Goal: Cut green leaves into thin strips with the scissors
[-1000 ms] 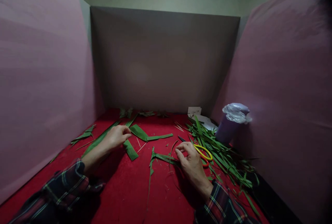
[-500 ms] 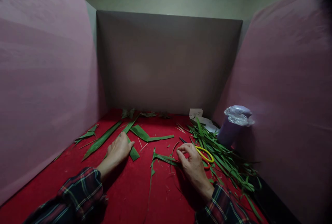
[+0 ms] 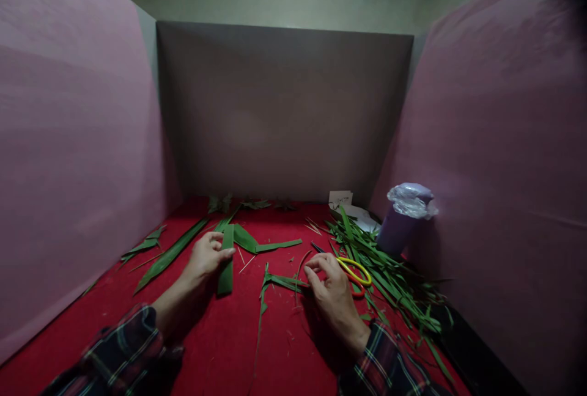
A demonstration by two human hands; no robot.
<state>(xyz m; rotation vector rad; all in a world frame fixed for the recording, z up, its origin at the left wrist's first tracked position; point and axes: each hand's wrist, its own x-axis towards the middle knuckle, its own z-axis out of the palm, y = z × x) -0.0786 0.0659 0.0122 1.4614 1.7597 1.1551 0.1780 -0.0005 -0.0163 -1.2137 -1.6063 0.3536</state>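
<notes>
My left hand (image 3: 205, 256) is closed, thumb against fingers, on a flat green leaf strip (image 3: 225, 280) that stands nearly upright in view. My right hand (image 3: 332, 289) has its thumb and index finger pinched together; what lies between them, if anything, is too small to make out. Right beside those fingertips ends a knotted leaf piece (image 3: 279, 281) with a long thin tail running toward me. A thin curved stem (image 3: 300, 263) passes close to the same fingertips. Scissors (image 3: 367, 271) with yellow and red handles lie partly behind my right hand.
A heap of narrow green leaves (image 3: 380, 274) covers the right side of the red cloth (image 3: 215, 353). Behind it stands a plastic-topped purple container (image 3: 397, 225). A folded leaf (image 3: 247, 240), a long leaf (image 3: 169, 255) and thin sticks (image 3: 247, 263) lie about. Pink walls flank the table.
My left hand has lifted the leaf strip and turned it from slanting to nearly upright. My right hand keeps its pinch beside the knotted leaf piece. The whole view has shifted slightly.
</notes>
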